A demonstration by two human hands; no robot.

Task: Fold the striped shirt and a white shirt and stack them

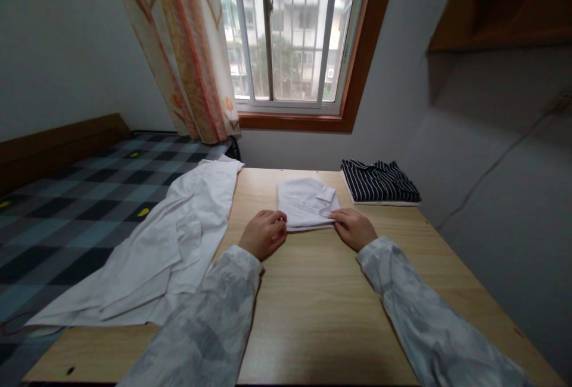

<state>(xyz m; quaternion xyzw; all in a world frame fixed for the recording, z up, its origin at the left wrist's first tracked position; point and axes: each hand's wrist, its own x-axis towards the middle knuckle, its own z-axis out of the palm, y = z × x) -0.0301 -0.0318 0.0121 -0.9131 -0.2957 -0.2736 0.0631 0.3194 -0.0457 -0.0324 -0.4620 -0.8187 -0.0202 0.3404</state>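
Two done: folded white shirt (306,203) mid-table, folded striped shirt (379,182) far right.
Left hand (263,233): curled, pinching white shirt's near-left corner.
Right hand (354,228): fingers closed on near-right corner.
Left over: loose white garment (172,238) (unfolded), left table (313,303) edge.

Your folded white shirt (306,203) is smooth matt cloth, and the table (313,297) under it is pale wood with a soft sheen. Your sleeves (210,321) look like soft, mottled grey fabric.
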